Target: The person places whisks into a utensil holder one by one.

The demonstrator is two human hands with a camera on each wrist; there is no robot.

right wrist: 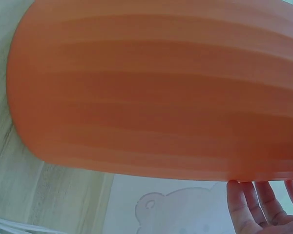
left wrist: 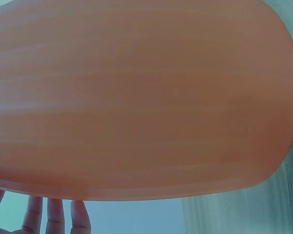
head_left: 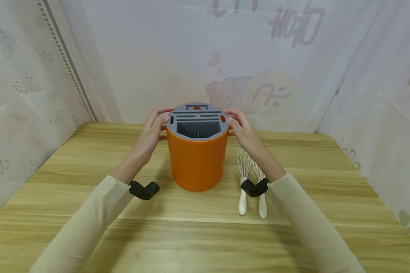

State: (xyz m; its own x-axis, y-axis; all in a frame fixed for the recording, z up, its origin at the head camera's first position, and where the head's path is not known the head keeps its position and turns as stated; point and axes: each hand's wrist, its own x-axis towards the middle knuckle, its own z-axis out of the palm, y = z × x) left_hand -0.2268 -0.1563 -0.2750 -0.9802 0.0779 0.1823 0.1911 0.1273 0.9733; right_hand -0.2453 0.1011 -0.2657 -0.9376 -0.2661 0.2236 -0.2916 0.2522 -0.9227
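Observation:
An orange round utensil holder (head_left: 197,163) with a grey slotted top (head_left: 198,133) stands upright on the wooden table. My left hand (head_left: 152,132) grips its upper left side, thumb at the rim of the top and fingers spread around the back. On the opposite side my right hand (head_left: 243,131) holds it the same way, near a round orange hole. Both wrist views are mostly filled by the ribbed orange wall (left wrist: 146,107), with fingertips (right wrist: 238,195) against its edge. Two whisks with white handles, a left one (head_left: 242,197) and a right one (head_left: 262,201), lie below my right forearm.
A wood-grain table (head_left: 198,242) spans the space under both arms. Behind it hangs a pale printed cloth (head_left: 140,57), with more patterned cloth at the left and right sides. Black wrist mounts (head_left: 144,190) stick out inward from both sleeves.

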